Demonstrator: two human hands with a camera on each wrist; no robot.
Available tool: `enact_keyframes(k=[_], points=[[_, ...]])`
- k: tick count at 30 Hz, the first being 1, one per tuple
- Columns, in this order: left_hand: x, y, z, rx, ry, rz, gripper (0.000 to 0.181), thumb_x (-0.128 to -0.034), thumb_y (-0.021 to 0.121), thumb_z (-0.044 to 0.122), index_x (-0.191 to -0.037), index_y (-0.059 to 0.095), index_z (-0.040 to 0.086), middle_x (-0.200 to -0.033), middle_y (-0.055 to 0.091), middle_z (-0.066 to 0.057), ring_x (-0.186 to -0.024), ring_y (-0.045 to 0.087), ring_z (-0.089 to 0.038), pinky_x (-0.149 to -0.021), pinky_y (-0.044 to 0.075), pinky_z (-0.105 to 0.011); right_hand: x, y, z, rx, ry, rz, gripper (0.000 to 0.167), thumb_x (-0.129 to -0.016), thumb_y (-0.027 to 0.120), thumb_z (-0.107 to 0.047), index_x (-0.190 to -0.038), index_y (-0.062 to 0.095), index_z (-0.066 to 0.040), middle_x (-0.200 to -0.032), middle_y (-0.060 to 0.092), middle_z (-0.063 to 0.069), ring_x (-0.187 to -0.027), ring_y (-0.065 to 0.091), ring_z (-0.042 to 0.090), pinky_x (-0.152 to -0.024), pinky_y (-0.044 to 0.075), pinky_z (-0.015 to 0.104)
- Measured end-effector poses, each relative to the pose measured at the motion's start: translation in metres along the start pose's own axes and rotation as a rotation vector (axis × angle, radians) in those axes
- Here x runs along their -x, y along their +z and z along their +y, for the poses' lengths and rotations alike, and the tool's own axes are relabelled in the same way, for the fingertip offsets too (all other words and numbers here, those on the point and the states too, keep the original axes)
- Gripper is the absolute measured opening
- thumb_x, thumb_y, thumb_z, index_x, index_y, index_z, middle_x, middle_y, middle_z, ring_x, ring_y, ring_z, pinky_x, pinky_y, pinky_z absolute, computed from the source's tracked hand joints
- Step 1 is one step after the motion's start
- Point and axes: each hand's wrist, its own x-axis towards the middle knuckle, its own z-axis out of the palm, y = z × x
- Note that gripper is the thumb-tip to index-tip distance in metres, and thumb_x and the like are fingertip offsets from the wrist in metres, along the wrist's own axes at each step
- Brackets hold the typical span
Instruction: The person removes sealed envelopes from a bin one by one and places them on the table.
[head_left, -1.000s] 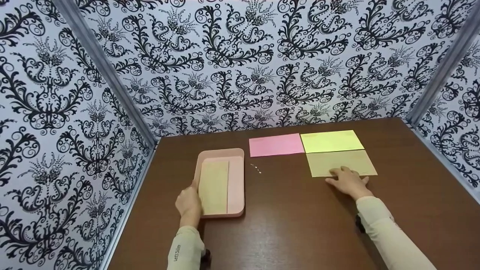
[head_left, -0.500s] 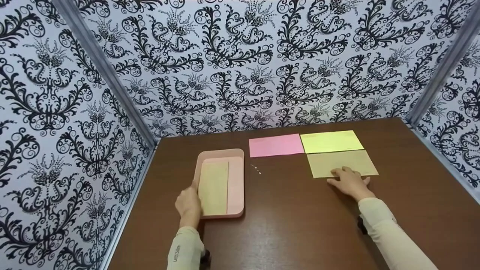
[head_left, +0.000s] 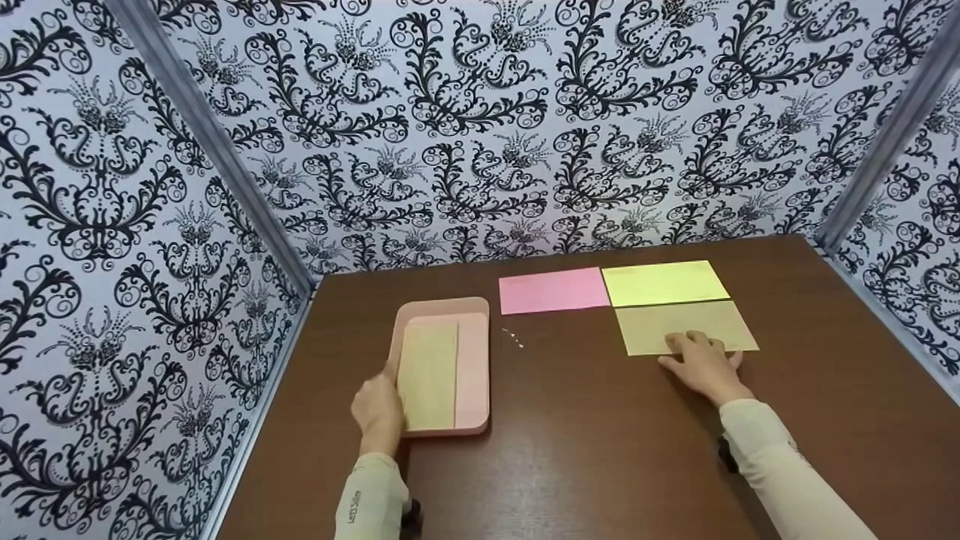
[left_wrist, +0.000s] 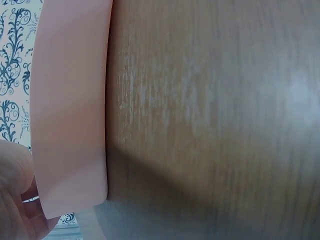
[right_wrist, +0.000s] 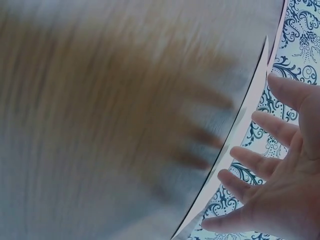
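Observation:
My left hand [head_left: 378, 409] grips the left wall of a shallow pink tray [head_left: 472, 375]; in the left wrist view the thumb side shows beside the tray's pink outer wall [left_wrist: 70, 115]. Inside the tray lies a tan paper piece [head_left: 427, 375], lengthwise along its left side. My right hand [head_left: 705, 367] rests its spread fingertips on the near edge of a tan sheet [head_left: 679, 324] lying on the table. Seen from the right wrist, the right hand [right_wrist: 280, 170] has its fingers apart at the sheet's pale edge [right_wrist: 240, 130], pinching nothing.
A yellow sheet [head_left: 666, 283] borders the tan one on its far side. To its left lies a pink sheet [head_left: 553, 291]. Small white marks [head_left: 513, 338] show on the brown table [head_left: 555, 450]. Patterned walls [head_left: 480, 135] enclose the back and sides.
My right hand has shifted slightly right, and the tan sheet under its fingers has slid a little the same way. The left hand and tray have stayed in place.

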Motion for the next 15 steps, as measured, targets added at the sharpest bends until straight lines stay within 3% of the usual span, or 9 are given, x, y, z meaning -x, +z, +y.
enact_keyframes(k=[15], points=[[0.0012,0.0,0.0034,0.001,-0.01,0.036,0.028,-0.0904,0.058,-0.004,-0.11,0.074,0.009,-0.086,0.074,-0.024,-0.074,0.072,-0.041,-0.058,0.055,-0.051,0.0009,-0.0021,-0.0065,-0.027,-0.03,0.019,0.058,-0.099,0.058,-0.036,-0.147,0.043,-0.007,-0.153,0.027,0.035,-0.134,0.02,0.066,-0.099,0.002,0.086]])
